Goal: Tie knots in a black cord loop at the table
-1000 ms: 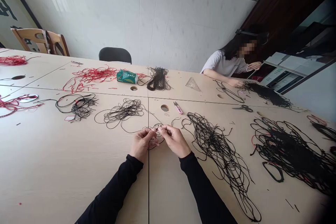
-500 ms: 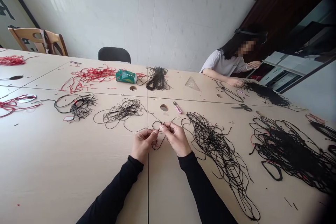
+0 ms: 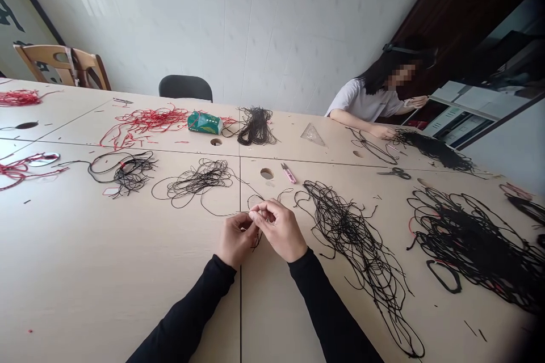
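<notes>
Close together over the table seam, my left hand point(image 3: 237, 238) and my right hand point(image 3: 279, 228) both pinch a thin black cord point(image 3: 256, 241). Their fingertips meet, and the fingers hide the part of the cord between them. A bit of it hangs under the hands, and a loop shows just beyond them. To the left lies a loose bundle of thin black cord point(image 3: 204, 177). A long tangle of knotted black cords point(image 3: 349, 232) spreads at the right of my right hand. Beyond my hands lie small pink thread snips point(image 3: 288, 173).
Farther back are red cords point(image 3: 153, 119), a green tissue pack point(image 3: 205, 122), a black cord hank point(image 3: 256, 127) and a clear triangle ruler point(image 3: 313, 134). Black scissors point(image 3: 395, 173) and a large black cord pile point(image 3: 472, 244) lie right. A co-worker point(image 3: 366, 99) sits at the far right.
My hands have drawn together, the right one shifting left until the fingertips meet. Less of the cord between them shows now. The co-worker's raised hand has moved slightly right.
</notes>
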`<move>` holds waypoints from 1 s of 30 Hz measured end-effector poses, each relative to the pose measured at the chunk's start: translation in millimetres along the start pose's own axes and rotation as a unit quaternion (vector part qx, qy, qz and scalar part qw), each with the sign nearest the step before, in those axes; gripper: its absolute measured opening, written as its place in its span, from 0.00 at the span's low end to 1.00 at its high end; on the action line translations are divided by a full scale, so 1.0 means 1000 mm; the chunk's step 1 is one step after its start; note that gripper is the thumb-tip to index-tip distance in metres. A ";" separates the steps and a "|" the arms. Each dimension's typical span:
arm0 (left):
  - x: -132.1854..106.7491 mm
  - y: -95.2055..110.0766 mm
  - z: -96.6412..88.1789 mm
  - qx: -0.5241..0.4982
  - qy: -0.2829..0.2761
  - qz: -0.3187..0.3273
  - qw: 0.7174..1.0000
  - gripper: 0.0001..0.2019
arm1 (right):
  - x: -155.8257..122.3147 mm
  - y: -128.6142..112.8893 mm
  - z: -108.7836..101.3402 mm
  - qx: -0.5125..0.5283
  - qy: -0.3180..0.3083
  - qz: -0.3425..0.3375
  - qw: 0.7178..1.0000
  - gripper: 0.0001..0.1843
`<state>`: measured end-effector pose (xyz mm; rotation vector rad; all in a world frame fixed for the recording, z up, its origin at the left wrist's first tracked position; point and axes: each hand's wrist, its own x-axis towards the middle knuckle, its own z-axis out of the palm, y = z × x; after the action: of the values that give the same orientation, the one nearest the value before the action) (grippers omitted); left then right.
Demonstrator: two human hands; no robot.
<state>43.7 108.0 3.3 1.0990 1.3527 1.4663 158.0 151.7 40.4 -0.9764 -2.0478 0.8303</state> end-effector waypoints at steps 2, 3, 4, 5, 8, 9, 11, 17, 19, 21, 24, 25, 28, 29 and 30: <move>0.001 0.002 -0.001 -0.005 -0.008 -0.012 1.000 0.17 | 0.000 0.004 -0.001 0.016 0.013 0.017 1.000 0.10; 0.001 0.003 -0.001 -0.013 -0.009 -0.023 1.000 0.16 | 0.001 0.007 -0.001 0.024 0.020 0.027 0.999 0.10; 0.002 0.003 -0.001 -0.026 -0.008 -0.035 0.999 0.16 | 0.001 0.009 0.000 0.028 0.027 0.038 0.999 0.11; 0.002 0.004 -0.001 -0.044 -0.006 -0.048 0.998 0.15 | 0.001 0.011 0.000 0.025 0.035 0.049 0.998 0.12; 0.004 0.004 -0.002 -0.107 0.009 -0.080 0.991 0.16 | 0.002 0.015 0.000 -0.001 0.070 0.070 0.995 0.13; 0.004 0.004 -0.003 -0.125 0.017 -0.088 0.988 0.16 | 0.002 0.015 -0.001 -0.004 0.082 0.073 0.994 0.14; 0.005 0.005 -0.004 -0.155 0.036 -0.100 0.982 0.16 | 0.002 0.014 -0.003 0.002 0.089 0.079 0.993 0.15; 0.009 0.007 -0.008 -0.216 0.064 -0.117 0.967 0.15 | 0.002 0.017 -0.005 0.053 -0.025 0.113 0.992 0.19; 0.009 0.007 -0.009 -0.229 0.055 -0.118 0.965 0.15 | 0.002 0.020 -0.004 0.081 -0.040 0.115 0.989 0.19; 0.009 0.006 -0.009 -0.236 0.044 -0.120 0.963 0.15 | 0.003 0.022 -0.002 0.097 -0.038 0.106 0.989 0.22; 0.009 0.006 -0.010 -0.230 0.030 -0.124 0.965 0.14 | 0.005 0.025 -0.001 0.107 -0.038 0.089 0.990 0.24; 0.009 0.005 -0.011 -0.228 0.027 -0.124 0.965 0.14 | 0.005 0.025 -0.001 0.112 -0.041 0.088 0.989 0.22; 0.009 0.006 -0.011 -0.228 0.021 -0.124 0.966 0.14 | 0.007 0.025 -0.001 0.128 -0.042 0.090 0.987 0.16; 0.009 0.006 -0.012 -0.230 0.019 -0.124 0.965 0.14 | 0.007 0.025 -0.001 0.132 -0.040 0.091 0.986 0.15; 0.009 0.006 -0.012 -0.233 0.018 -0.125 0.964 0.14 | 0.007 0.025 -0.002 0.134 -0.037 0.090 0.986 0.15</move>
<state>29.8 113.4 9.4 0.5815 1.0477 1.5144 165.5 170.6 24.0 -0.9996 -1.8656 1.2176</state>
